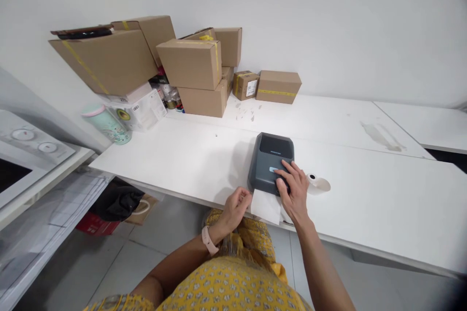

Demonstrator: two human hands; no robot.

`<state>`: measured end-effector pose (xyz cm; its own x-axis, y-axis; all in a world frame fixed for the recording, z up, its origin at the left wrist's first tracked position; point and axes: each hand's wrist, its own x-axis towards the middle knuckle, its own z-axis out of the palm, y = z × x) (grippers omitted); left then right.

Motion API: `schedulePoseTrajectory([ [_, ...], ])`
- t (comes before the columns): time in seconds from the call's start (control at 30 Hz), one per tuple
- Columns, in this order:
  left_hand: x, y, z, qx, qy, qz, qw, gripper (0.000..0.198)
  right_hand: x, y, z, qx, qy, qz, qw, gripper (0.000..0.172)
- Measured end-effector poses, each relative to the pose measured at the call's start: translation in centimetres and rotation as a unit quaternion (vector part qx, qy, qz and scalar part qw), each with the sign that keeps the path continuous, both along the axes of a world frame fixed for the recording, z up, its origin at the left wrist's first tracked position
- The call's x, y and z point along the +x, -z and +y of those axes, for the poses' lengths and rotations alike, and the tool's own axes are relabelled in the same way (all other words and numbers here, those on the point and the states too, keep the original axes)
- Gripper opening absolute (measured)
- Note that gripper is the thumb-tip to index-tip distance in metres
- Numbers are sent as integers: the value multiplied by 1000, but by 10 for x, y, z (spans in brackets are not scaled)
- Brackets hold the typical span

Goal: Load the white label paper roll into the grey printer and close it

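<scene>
A dark grey label printer (270, 160) sits near the front edge of the white table (365, 194). A white label (266, 205) hangs out of its front slot. My right hand (294, 189) rests on the printer's top front, fingers spread over it. My left hand (235, 209) is curled at the table's edge just left of the label, thumb and fingers pinched together close to the label's left side; I cannot make out whether it grips the paper. A pink watch sits on my left wrist.
A white paper roll (316, 182) lies right of the printer. Several cardboard boxes (191, 63) are stacked against the back wall, with a mint tumbler (107, 124) and a white carton (140, 109) at the left. A second table (426, 124) adjoins at right. Bags lie under the table.
</scene>
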<state>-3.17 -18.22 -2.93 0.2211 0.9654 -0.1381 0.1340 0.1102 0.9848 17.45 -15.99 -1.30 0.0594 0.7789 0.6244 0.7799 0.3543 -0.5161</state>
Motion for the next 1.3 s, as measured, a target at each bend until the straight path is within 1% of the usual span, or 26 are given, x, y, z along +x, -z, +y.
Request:
schedulePoseTrajectory([
  [0.1,-6,1,12,40,-74,13,996,27,1,1,-1,15,3,-30,999,26],
  [0.17,-7,2,20,49,-97,9,994,27,0,1,-1,25,16,-45,999,26],
  [0.27,-4,2,29,56,-107,2,993,28,-4,1,1,39,58,-75,995,24],
  [0.33,0,-1,32,68,-114,8,991,28,-6,1,2,46,79,-96,991,22],
  [0.4,5,-6,34,87,-112,14,990,29,-7,2,2,41,82,-105,990,21],
  [0.5,11,-12,34,120,-84,-3,989,38,-8,1,-1,13,73,-92,993,21],
  [0.63,15,-15,30,143,-46,-23,988,52,-10,-3,-8,-9,45,-20,999,33],
  [0.73,14,-15,26,130,-27,-27,991,60,-11,-6,-13,3,33,33,999,44],
  [0.83,13,-13,22,111,-27,-23,993,63,-9,-5,-18,13,42,90,995,51],
  [0.9,12,-10,21,104,-29,-15,994,64,-8,0,-23,-12,67,154,986,54],
  [0.97,12,-7,20,94,-26,-12,995,65,-9,7,-28,-66,91,230,967,57],
  [1.07,13,-3,19,67,-17,-28,997,67,-14,18,-34,-133,89,309,937,61],
  [1.17,15,0,20,48,-19,-54,997,68,-20,25,-38,-140,67,344,926,64],
  [1.3,17,3,22,38,-18,-89,995,68,-23,29,-38,-134,66,364,919,61],
])
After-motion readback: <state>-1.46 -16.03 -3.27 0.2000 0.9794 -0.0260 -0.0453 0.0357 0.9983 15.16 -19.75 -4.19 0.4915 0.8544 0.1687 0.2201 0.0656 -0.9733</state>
